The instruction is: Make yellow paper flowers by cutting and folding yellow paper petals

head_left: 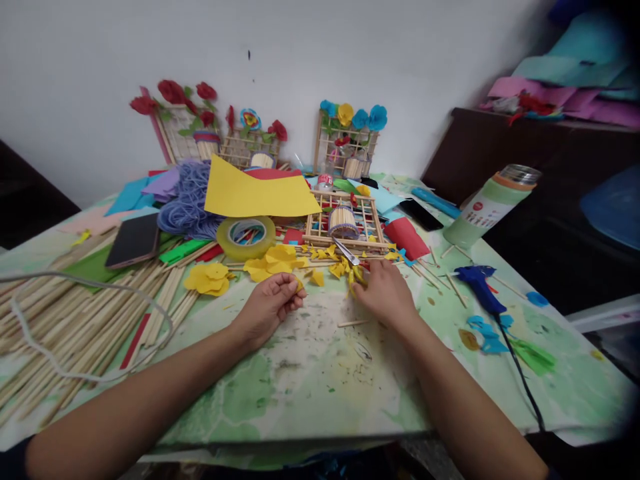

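My left hand (273, 301) is closed in a pinch, and a small scrap of yellow paper (299, 285) shows at its fingertips. On the right, my right hand (387, 292) has its fingers curled over the yellow handles of a pair of scissors (347, 252), whose blades point away from me toward a wooden stick lattice (320, 230). Small yellow paper cuttings (315, 277) lie just beyond both hands. A yellow paper flower (207, 279) rests left of my left hand, and more yellow petals (275, 261) lie beside it.
A roll of tape (245, 238), yellow paper (260, 193) and purple yarn (187, 200) sit behind. Wooden sticks (100, 320), a white cable (55, 367) and a phone (133, 240) are at left. A blue glue gun (480, 287) and a bottle (493, 207) stand at right.
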Available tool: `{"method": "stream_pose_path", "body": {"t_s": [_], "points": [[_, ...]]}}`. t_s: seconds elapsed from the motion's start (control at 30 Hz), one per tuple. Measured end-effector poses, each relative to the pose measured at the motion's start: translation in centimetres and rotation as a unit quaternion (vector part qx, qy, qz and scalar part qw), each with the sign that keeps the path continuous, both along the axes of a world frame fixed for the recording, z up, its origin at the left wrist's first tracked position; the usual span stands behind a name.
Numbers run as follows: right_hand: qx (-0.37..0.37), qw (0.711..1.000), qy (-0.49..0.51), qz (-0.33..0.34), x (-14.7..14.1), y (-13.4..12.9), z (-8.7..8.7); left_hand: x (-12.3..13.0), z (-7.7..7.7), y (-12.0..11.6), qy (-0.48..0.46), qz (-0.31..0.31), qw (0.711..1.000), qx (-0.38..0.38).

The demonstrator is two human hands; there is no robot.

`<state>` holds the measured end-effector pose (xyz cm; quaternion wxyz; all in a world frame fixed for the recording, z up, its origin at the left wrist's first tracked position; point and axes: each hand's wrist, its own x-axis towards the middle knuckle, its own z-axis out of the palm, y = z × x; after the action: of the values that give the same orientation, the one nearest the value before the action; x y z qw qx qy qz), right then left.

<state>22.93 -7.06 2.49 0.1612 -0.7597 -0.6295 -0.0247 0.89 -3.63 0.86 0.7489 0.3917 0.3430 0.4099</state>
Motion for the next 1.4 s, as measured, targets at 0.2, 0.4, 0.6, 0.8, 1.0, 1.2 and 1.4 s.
{"method": "stream_pose_path", "body": {"t_s": [0.2,0.4,0.6,0.8,1.0,1.2,1.4], "points": [[-0.035,0.999,0.024,0.001,0.5,0.3,-0.8,-0.2,0.0,0.0,-0.006,0.045,0.999,0.020],[0.064,0.994,0.088,-0.027,0.2,0.2,-0.5,-0.4,0.2,0.0,-0.030,0.061,0.997,0.023],[0.105,0.976,0.153,0.117,-2.4,-1.1,-0.3,-0.4,0.1,0.3,-0.052,0.080,0.995,0.016],[0.038,0.971,0.070,0.227,-4.9,-2.4,-0.4,-0.2,-0.1,0.3,-0.088,0.092,0.992,0.012],[0.013,0.975,0.059,0.215,-5.2,-2.6,-0.1,-0.2,-0.1,0.2,-0.078,0.093,0.992,0.017],[0.003,0.973,0.066,0.220,-5.2,-2.7,-0.1,-0.1,-0.1,0.1,-0.082,0.094,0.992,0.007],[-0.001,0.974,0.088,0.210,-5.2,-2.8,-0.2,-0.1,-0.1,0.2,-0.089,0.102,0.991,-0.001]]}}
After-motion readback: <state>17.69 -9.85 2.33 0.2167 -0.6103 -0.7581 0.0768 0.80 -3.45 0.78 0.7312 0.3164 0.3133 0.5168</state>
